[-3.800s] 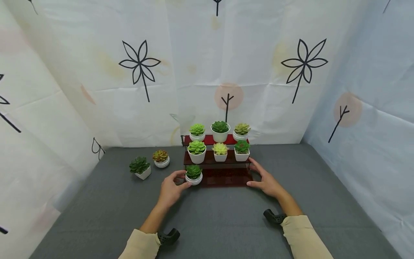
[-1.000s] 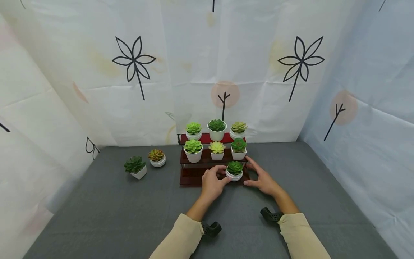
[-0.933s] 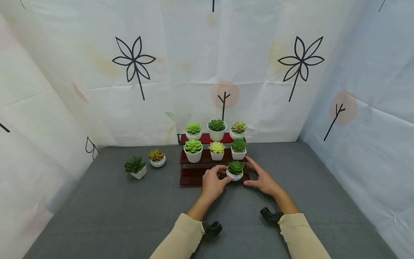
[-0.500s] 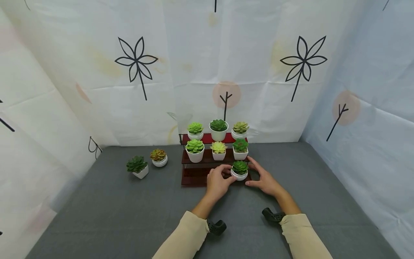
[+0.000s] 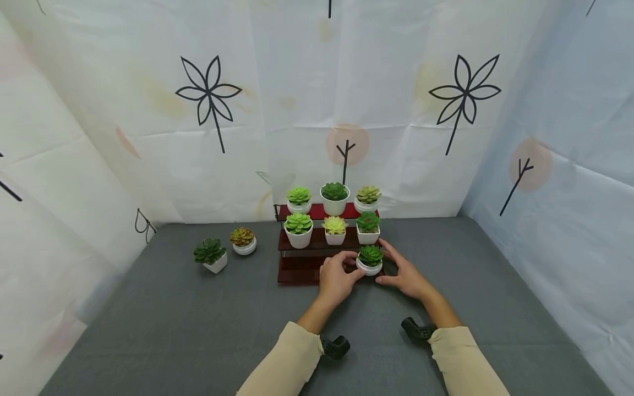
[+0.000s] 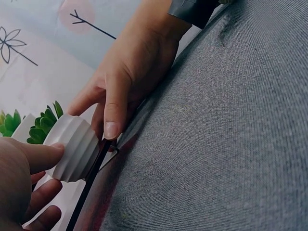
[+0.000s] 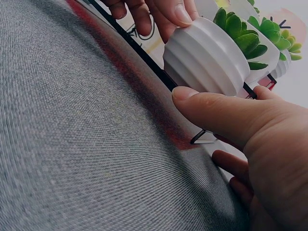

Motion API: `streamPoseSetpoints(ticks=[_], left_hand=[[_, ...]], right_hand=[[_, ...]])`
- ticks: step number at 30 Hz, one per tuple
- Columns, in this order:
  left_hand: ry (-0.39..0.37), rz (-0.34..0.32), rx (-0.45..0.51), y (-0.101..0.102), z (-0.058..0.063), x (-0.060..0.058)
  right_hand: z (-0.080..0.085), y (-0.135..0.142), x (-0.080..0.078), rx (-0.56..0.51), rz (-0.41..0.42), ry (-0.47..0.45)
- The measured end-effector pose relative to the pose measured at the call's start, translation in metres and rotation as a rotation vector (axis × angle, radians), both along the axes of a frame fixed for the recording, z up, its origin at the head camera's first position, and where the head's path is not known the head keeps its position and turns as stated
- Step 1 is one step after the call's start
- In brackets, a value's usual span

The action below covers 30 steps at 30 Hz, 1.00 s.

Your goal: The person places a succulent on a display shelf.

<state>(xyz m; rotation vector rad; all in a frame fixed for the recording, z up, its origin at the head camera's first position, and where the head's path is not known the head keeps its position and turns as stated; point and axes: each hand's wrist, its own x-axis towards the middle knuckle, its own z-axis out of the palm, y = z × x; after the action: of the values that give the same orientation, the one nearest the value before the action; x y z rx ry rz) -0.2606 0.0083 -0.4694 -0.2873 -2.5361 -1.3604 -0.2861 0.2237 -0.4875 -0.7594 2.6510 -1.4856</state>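
Note:
A three-tier dark red plant rack [image 5: 299, 270] stands against the backdrop. On its bottom tier, at the right end, is a green succulent in a ribbed white round pot [image 5: 369, 267]. My left hand [image 5: 337, 279] pinches this pot from its left side; in the left wrist view the thumb [image 6: 45, 156] presses on the ribbed wall. My right hand [image 5: 407, 278] holds the rack's right end, its thumb [image 7: 207, 108] at the front corner and index finger reaching up toward the middle tier. Part of the right hand's fingers is hidden behind the pot and rack.
Three potted succulents stand on the top tier [image 5: 317, 210] and three on the middle tier [image 5: 319, 239]. Left of the rack, on the grey cloth [image 5: 198, 319], are a dark green succulent [image 5: 210, 252], tilted, and a reddish-orange one [image 5: 242, 237].
My left hand has moved the green succulent along the bottom tier from the left end to the right end, with the last shift small. My right hand stays at the rack's right end.

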Motion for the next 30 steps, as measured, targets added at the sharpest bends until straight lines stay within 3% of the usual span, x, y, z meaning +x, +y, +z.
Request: streamPoseSetpoints(ticks=[17, 27, 30], left_hand=[[-0.002, -0.014, 0.146, -0.02, -0.002, 0.013], [0.098, -0.018, 0.268, -0.045, -0.006, 0.017], [0.137, 0.012, 0.274, -0.055, -0.008, 0.017]], right_hand=[[-0.001, 0.0, -0.001, 0.023, -0.014, 0.017], [0.001, 0.001, 0.001, 0.034, -0.021, 0.012], [0.001, 0.001, 0.001, 0.037, -0.018, 0.012]])
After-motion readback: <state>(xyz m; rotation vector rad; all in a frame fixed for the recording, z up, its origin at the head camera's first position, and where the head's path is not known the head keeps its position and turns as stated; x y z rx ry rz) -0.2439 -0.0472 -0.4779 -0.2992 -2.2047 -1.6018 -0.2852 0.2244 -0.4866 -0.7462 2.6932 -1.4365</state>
